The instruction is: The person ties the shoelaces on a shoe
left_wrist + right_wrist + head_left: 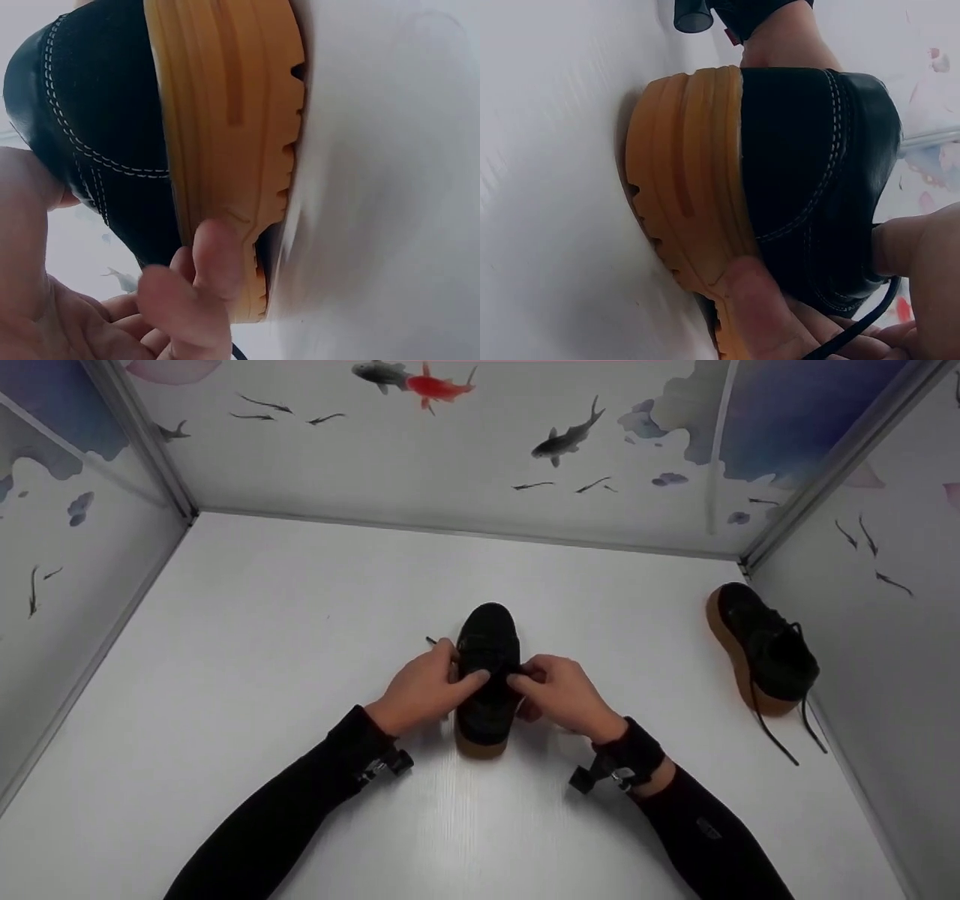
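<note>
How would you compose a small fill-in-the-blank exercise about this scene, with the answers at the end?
There are ____ shoes on the white surface.
The left hand and the right hand touch the middle shoe, whose toe points ____ from the person.
The other shoe is near the ____ wall.
Missing words: two; away; right.

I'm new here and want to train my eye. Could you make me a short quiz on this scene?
1. True or false: the sole of the middle shoe is white.
2. Where is the other shoe? A: left of the left hand. B: right of the right hand. C: between the hands.
3. How many hands touch the middle shoe?

Key: 1. False; it is tan. 2. B. 3. Two.
</note>
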Available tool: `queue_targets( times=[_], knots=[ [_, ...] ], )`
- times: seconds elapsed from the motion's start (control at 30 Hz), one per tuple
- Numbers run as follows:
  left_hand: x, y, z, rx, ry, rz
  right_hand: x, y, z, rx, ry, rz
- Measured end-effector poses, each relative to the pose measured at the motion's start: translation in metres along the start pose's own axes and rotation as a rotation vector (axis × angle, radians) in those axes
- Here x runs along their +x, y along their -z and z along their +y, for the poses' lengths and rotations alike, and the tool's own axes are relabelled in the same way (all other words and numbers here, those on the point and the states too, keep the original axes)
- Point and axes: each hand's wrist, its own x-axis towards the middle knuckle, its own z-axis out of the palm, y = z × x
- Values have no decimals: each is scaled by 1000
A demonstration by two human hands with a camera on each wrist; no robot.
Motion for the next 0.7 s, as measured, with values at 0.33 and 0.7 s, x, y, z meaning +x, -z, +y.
queue_targets(
  times=[0.33, 0.7],
  knots=[
    [7, -7, 5, 107, -351, 197, 1, 21, -1, 20, 61, -16],
    [22, -10, 6, -233, -363, 178, 6, 37, 0, 165, 109, 67]
  ],
)
